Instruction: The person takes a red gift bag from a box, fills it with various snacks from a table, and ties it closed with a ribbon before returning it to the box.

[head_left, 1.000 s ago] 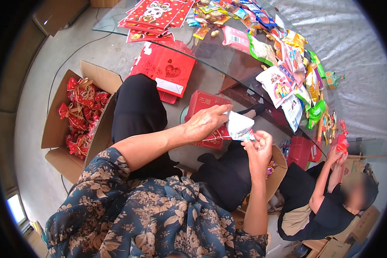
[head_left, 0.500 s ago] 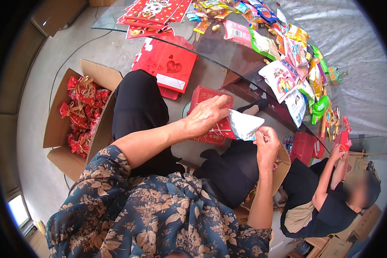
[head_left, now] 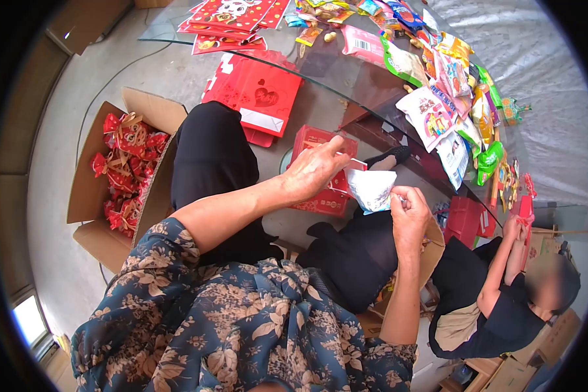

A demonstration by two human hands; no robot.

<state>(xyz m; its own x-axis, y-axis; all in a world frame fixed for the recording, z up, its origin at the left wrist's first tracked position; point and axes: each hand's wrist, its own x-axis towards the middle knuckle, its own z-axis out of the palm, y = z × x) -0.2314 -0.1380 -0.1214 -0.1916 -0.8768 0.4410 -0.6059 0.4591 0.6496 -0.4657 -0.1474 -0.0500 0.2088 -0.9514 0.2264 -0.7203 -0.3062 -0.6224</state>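
A white, crumpled packet point(head_left: 374, 188) with a blue lower edge hangs between my two hands. My right hand point(head_left: 408, 214) pinches its right corner between thumb and fingers. At its left side, my left hand point(head_left: 315, 171) closes round a red printed paper piece with a pale edge, which overlaps the packet. Most of that red piece is hidden by my left hand. Below my hands is a red printed box point(head_left: 323, 204), beyond my left wrist.
A cardboard box point(head_left: 88, 176) of red tied pouches point(head_left: 125, 140) stands at left. Red gift bags point(head_left: 268, 98) lie under the glass table's edge point(head_left: 333, 95). Snack packets point(head_left: 431, 117) and red printed sheets point(head_left: 232, 16) cover the tabletop. Another person point(head_left: 503, 307) sits at right, holding something red.
The white packet has tilted and shifted slightly left, its opening side now facing up more. My right hand has moved slightly right and my left hand slightly up. The other person's hands have shifted.
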